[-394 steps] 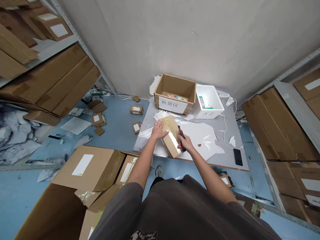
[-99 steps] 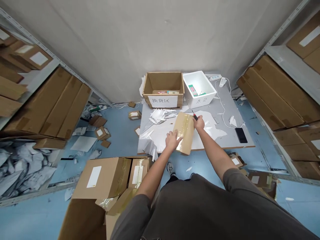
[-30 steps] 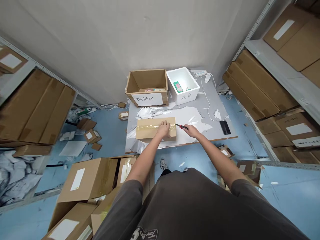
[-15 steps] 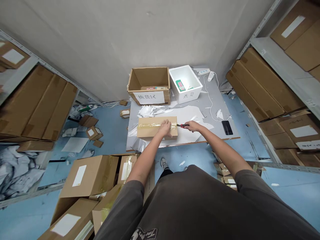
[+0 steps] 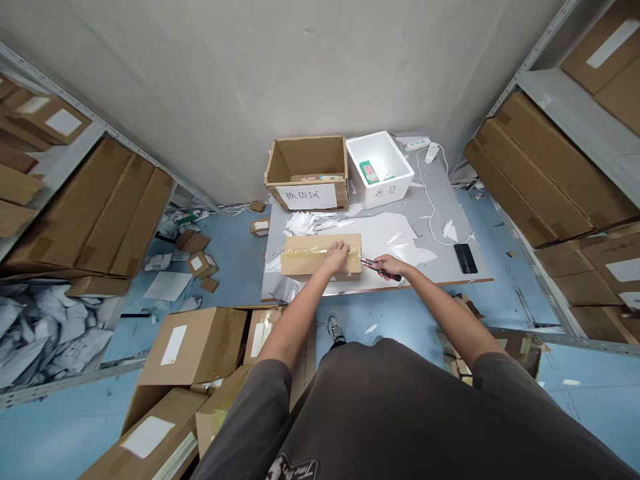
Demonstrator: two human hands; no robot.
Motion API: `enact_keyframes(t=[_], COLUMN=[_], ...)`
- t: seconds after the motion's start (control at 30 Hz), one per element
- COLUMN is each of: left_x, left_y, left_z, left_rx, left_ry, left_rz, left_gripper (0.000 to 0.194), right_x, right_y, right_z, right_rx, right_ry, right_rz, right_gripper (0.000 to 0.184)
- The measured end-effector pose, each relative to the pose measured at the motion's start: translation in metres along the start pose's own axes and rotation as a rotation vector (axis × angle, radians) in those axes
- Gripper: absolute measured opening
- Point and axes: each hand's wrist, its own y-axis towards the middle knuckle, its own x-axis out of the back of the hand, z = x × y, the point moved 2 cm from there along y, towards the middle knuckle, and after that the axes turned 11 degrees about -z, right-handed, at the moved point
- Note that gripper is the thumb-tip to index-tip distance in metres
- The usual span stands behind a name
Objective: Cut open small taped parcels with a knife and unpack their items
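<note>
A long cardboard box [image 5: 305,262] with clear tape along its top lies near the front edge of the table. My left hand [image 5: 337,256] grips its right part from above, fingers over the top and thumb toward the front side. In my right hand [image 5: 388,265] is a red-and-black box cutter [image 5: 373,265], fingers closed round the handle. Its tip points left and meets the right end of the box, near the tape; whether it is in the tape I cannot tell.
Behind the box stand an open carton [image 5: 313,197] with a handwritten label and a white foam box [image 5: 385,193]. Torn paper [image 5: 307,222], a phone [image 5: 465,259] and a white cable lie on the table [image 5: 440,200]. Stacked cartons [image 5: 195,347] stand at lower left; shelves flank both sides.
The box cutter has turned: its handle now slants down toward me, and my right hand sits lower against the box end. My left hand stays on the box. The view has shifted slightly.
</note>
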Motion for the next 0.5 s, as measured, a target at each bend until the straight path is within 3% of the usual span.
enact_keyframes(t=[0.13,0.23,0.37,0.5], left_x=[0.016,0.027,0.035,0.035], left_y=[0.004,0.022,0.055,0.073], left_z=[0.015,0.021,0.018,0.026], left_rx=[0.006,0.024,0.017,-0.038], left_ry=[-0.074,0.020,0.103,0.160], left_rz=[-0.080,-0.044,0.141,0.212], left_gripper=[0.065,0.068,0.094,0.084], right_x=[0.021,0.022,-0.018,-0.071], right_y=[-0.011,-0.018,-0.011,0.007], right_z=[-0.016,-0.018,-0.006,0.005], right_rx=[0.084,0.137,0.142,0.033], right_ry=[-0.010,0.035,0.137,0.248], right_rz=[-0.170,-0.334,-0.522,-0.669], right_gripper=[0.031,0.030,0.040,0.054])
